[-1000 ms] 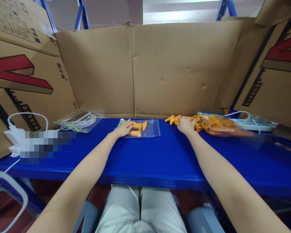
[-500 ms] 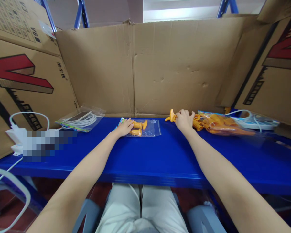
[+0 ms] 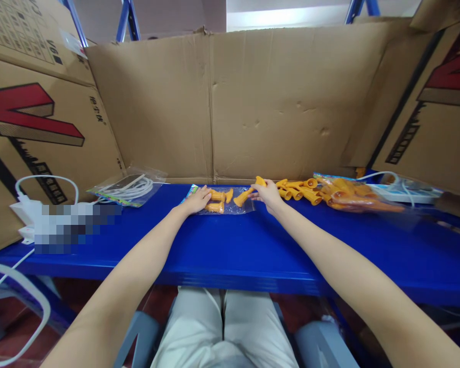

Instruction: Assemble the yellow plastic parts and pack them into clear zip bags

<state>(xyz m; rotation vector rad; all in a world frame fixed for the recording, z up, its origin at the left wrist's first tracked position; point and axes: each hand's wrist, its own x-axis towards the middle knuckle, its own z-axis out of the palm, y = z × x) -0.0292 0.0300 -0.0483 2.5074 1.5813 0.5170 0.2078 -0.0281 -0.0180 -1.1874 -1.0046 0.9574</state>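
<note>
A clear plastic bag (image 3: 233, 208) lies on the blue tabletop with several orange plastic pieces (image 3: 215, 207) in it. My left hand (image 3: 198, 200) rests on the bag's left end, with its fingers laid over it. Between the fingers of my right hand (image 3: 267, 194) is an orange horn-shaped plastic piece (image 3: 242, 197). Its flared end points left, over the right part of the bag. The fingers cover its middle. Just right of that hand lies a loose pile of similar orange horn-shaped pieces (image 3: 297, 190).
A fuller bag of orange pieces (image 3: 348, 194) lies at the right, near a white power strip (image 3: 404, 194). Toward the left are a bagged white cable (image 3: 132, 189) and a white device (image 3: 28, 217). Cardboard walls (image 3: 272, 102) enclose the back and sides.
My right hand has moved left from the pile, bringing an orange horn-shaped piece to the bag. The pile is now in fuller view. My left hand stays on the bag.
</note>
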